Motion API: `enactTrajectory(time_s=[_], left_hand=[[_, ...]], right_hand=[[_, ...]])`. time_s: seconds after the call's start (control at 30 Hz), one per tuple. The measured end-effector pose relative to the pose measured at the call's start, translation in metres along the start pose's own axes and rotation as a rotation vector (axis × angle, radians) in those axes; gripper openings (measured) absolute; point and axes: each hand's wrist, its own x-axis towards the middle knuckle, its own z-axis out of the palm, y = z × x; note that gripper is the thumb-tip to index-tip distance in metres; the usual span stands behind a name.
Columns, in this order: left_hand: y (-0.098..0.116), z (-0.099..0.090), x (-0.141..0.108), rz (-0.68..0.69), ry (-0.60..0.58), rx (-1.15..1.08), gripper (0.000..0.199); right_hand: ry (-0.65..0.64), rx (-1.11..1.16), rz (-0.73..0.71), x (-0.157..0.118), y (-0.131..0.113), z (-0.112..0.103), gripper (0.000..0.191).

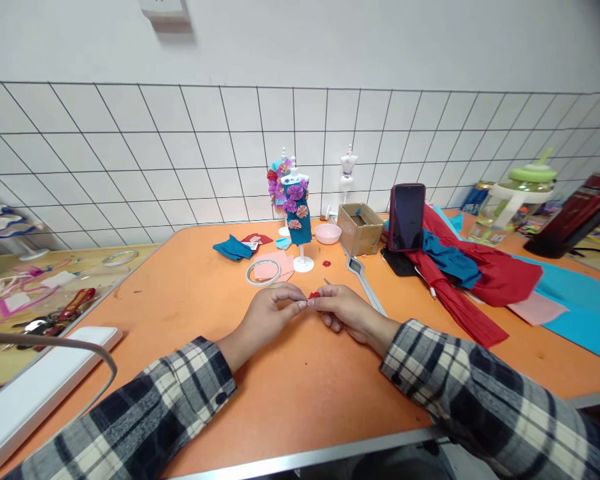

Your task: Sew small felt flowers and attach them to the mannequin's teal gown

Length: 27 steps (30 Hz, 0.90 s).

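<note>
A small red piece (314, 295) is pinched between the fingertips of both hands above the orange table (260, 413). My left hand (275, 308) comes from the left with thumb and forefinger together on it. My right hand (345, 310) grips it from the other side, its other fingers curled, and a thin pointed tip (327, 282) shows just behind that hand. Beyond the hands stands a small mannequin (298, 210) in teal cloth with purple and peach flowers. A little red flower-like piece (327, 263) lies to the right of its base.
Behind the hands are a tape roll (263, 273), pink bowl (327, 233), cardboard box (360, 230) and grey tool (364, 280). An upright phone (407, 219), red cloth (505, 267) and drinking bottle (513, 200) stand or lie right. A white power bank-like object (50, 393) is left.
</note>
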Motion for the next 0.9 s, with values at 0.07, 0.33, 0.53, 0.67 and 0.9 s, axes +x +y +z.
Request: enactTrajectory(time_s=[0.07, 0.33, 0.53, 0.67, 0.9], left_hand=[[-0.001, -0.001, 0.0, 0.007, -0.037, -0.017, 0.014], [0.002, -0.003, 0.002, -0.059, -0.066, -0.109, 0.016], [0.001, -0.003, 0.003, -0.087, 0.0, -0.132, 0.019], [0.001, -0.006, 0.002, -0.052, 0.13, -0.117, 0.017], [0.003, -0.009, -0.002, 0.361, 0.028, 0.233, 0.013]], right_hand=[[0.002, -0.012, 0.02, 0.0, 0.001, 0.0, 0.025], [-0.004, 0.035, 0.0, -0.004, 0.001, 0.003, 0.033], [-0.063, 0.173, -0.038, -0.008, -0.001, 0.007, 0.035], [-0.131, 0.373, 0.012, -0.01, -0.003, 0.003, 0.037], [-0.195, 0.402, 0.15, -0.007, -0.006, -0.01, 0.011]])
